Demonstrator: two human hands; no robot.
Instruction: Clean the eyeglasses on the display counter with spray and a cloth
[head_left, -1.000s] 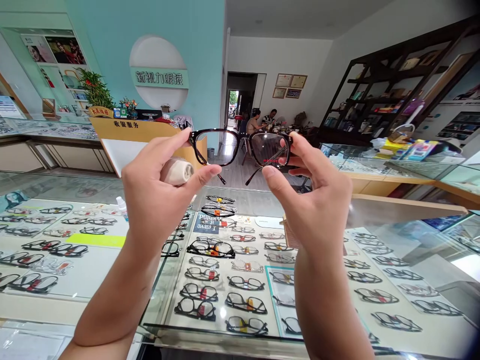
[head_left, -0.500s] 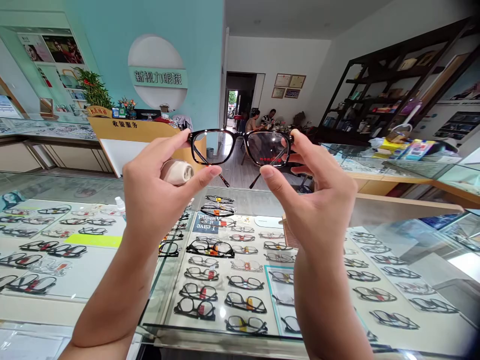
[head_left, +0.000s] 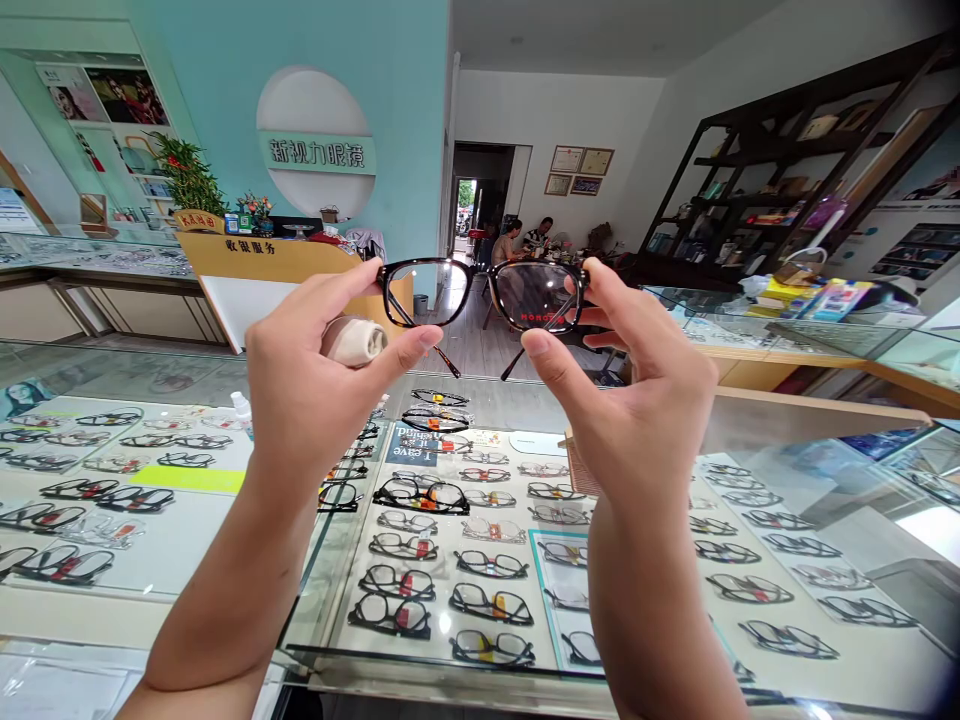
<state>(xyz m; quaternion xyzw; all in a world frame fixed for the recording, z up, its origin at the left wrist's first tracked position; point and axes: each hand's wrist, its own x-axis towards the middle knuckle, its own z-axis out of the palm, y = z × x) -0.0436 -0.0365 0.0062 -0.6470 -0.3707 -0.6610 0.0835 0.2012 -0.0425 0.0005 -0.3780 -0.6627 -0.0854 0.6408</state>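
Left hand (head_left: 304, 375): fingers clamp the outer corner of the frame, the index at the hinge and the thumb by the lower rim.
Cream cloth (head_left: 356, 342): a roll tucked in the left palm, apparently soft and easily squeezed.
Dark-rimmed eyeglasses (head_left: 483, 271): aloft over the glass display bench (head_left: 442, 682), lenses upright, temples open and pointing away; probably light, with stiff, glossy rims apt to slip and slim temples that could bend. Best held at both hinge corners, clear of the lenses.
Right hand (head_left: 637, 370): fingers pinch the opposite corner, thumb at the lower rim.
Change: against one second ago, the temple tips hang slightly lower and farther right; both hands keep nearly the same place.
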